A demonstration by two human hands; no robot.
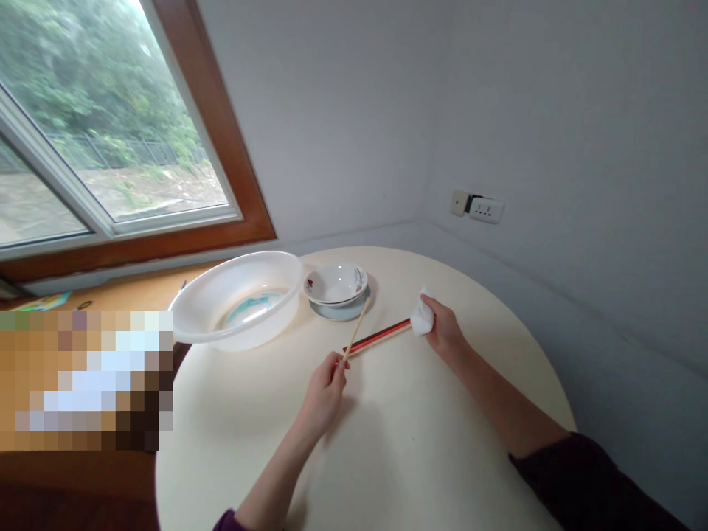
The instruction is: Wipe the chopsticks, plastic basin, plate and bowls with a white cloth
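Observation:
Pinched in the fingers of my left hand (329,383) is a pale wooden chopstick (358,324), tilted up and away toward the bowls. My right hand (445,324) is closed on a crumpled white tissue or cloth (423,317); its exact kind is unclear. Between the hands, red and dark chopsticks (379,335) lie on the table with a pale one alongside. Their right ends reach behind or up to the white wad. Beyond the pale chopstick, white patterned bowls (336,284) are stacked on a pale plate (337,313).
On the left of the round cream table (442,442) stands a large translucent plastic basin (237,295), a blue-green patch at its bottom. A wooden surface (133,291) adjoins the table below a window (110,133). Sockets (487,209) sit on the right wall. The lower left is pixelated.

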